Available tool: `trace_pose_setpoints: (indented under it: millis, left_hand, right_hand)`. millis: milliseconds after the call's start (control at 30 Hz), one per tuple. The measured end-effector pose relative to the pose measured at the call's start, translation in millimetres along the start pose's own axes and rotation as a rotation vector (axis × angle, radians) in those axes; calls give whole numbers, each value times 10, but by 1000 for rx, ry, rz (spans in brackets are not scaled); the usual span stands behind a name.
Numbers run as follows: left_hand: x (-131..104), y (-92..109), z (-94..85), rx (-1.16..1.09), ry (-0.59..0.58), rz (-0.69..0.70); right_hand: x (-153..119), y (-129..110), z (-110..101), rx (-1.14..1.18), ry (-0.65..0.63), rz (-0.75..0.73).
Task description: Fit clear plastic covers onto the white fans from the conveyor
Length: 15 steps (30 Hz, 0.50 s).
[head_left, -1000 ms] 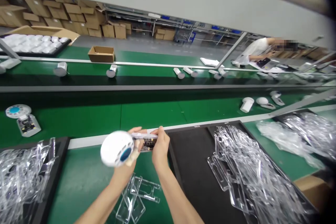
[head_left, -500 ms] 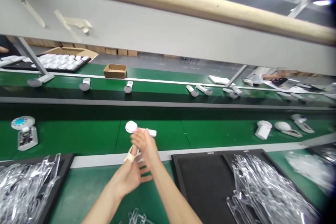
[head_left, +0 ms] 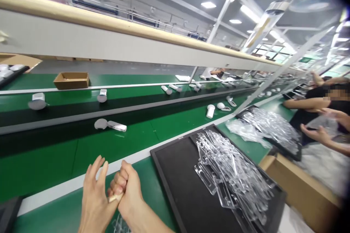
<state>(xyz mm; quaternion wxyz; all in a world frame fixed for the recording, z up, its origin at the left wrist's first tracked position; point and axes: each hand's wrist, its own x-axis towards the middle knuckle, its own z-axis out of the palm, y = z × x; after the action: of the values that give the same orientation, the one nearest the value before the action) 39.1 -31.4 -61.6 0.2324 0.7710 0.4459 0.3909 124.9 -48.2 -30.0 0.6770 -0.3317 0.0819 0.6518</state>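
Observation:
My left hand is upright at the lower centre-left, its fingers raised and spread, a pale wrap around its thumb. My right hand is curled around that wrapped thumb. Both hands are over the near edge of the green work surface. Beyond them a white device with a round head lies on the green belt, touched by neither hand. Under my hands, partly hidden, lie some clear plastic pieces.
Right of my hands is a black tray with a heap of clear plastic parts. An open cardboard box stands beyond. A person's hands hold clear plastic at the right. A small brown box sits across the belt.
The view has swung right, bringing a person and a cardboard box into sight. My right hand has closed around my left thumb; before, its fingers were loosely extended above it.

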Motion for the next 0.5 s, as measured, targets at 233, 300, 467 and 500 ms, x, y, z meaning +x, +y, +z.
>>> trace_pose_setpoints:
  millis: [233,300,467,500]
  left_hand:
    - [6,480,-6,-585,-13,-200]
    - [18,531,41,-612,-40,-220]
    - [53,610,6,-350,-24,-58]
    - [54,623,-48,-368,3,-37]
  right_hand:
    - [-420,-124,132,138,-308,-123]
    - [-446,-158,130,142,-319,-136]
    - [-444,-142,-6,9,-147,-158]
    - [-467,-158,-67,-68,-133,-170]
